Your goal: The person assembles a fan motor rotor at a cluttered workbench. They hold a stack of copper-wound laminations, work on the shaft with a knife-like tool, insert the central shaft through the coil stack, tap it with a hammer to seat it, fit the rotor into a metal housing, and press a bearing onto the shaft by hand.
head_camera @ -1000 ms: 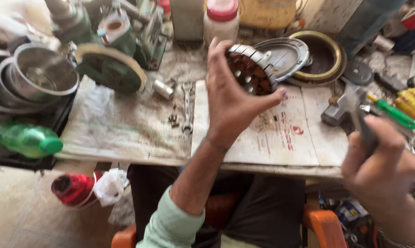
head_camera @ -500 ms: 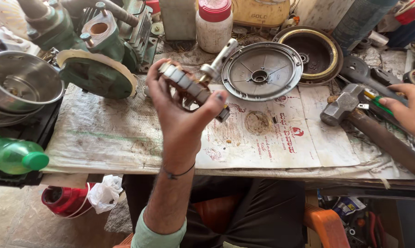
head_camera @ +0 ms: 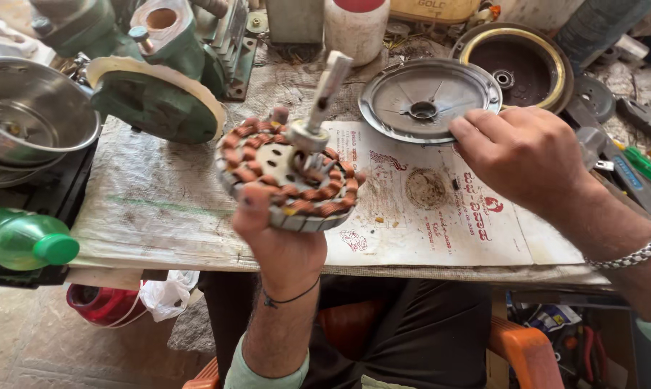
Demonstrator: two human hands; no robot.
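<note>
My left hand point(head_camera: 279, 234) grips a round fan stator point(head_camera: 289, 176) from below, lifted above the workbench. Copper windings ring the stator and a metal shaft point(head_camera: 328, 88) sticks up from its middle. My right hand point(head_camera: 523, 155) hovers over the newspaper point(head_camera: 441, 223), fingers curled, close to the edge of a grey metal fan cover point(head_camera: 426, 97) lying on the bench. Whether the right hand holds anything I cannot make out.
A green pump body point(head_camera: 153, 79) stands at the back left, beside steel bowls point(head_camera: 27, 119). A green bottle point(head_camera: 23, 241) lies at the left edge. A white jar point(head_camera: 354, 25) and a brass-rimmed housing point(head_camera: 516, 61) sit at the back. Hand tools point(head_camera: 631, 169) crowd the right.
My left hand has turned the stator so the shaft points up and brought it nearer. My right hand has moved from the tools at the far right to the fan cover.
</note>
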